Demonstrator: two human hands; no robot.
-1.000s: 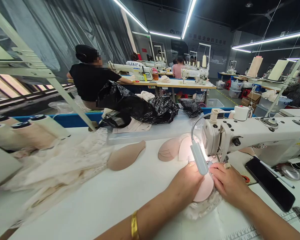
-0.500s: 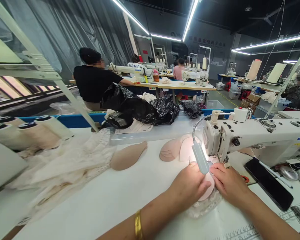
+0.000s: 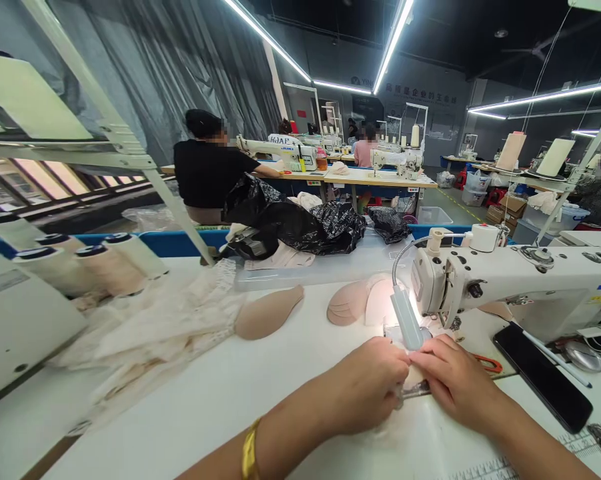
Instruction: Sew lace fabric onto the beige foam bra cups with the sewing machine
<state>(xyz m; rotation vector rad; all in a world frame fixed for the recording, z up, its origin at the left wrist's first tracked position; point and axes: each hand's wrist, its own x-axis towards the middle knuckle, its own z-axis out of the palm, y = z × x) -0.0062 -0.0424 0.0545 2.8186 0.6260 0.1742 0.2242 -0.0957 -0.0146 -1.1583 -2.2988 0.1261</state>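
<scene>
My left hand (image 3: 367, 383) is closed on the edge of a pale pink fabric piece (image 3: 414, 379) in front of the sewing machine (image 3: 515, 273). Close beside it, my right hand (image 3: 455, 377) has its fingers pressed together on the same fabric, near the left fingertips. A grey lamp (image 3: 407, 319) on a bent neck hangs over the fabric and hides part of it. Behind the hands lie stacked beige cups (image 3: 347, 303) and lighter pink cups (image 3: 379, 303). A single beige cup (image 3: 269, 313) rests further left.
White lace fabric (image 3: 165, 327) spreads across the left side near thread cones (image 3: 113, 267). A black phone (image 3: 543, 377) and an orange-handled tool (image 3: 489, 363) lie right. Black plastic bags (image 3: 300, 223) are behind the table. A person in black (image 3: 207, 170) sits beyond.
My left hand has turned and moved slightly down, its fingers now closed at the fabric edge. The fabric has shifted, and more of the orange-handled tool shows. The view has shifted left.
</scene>
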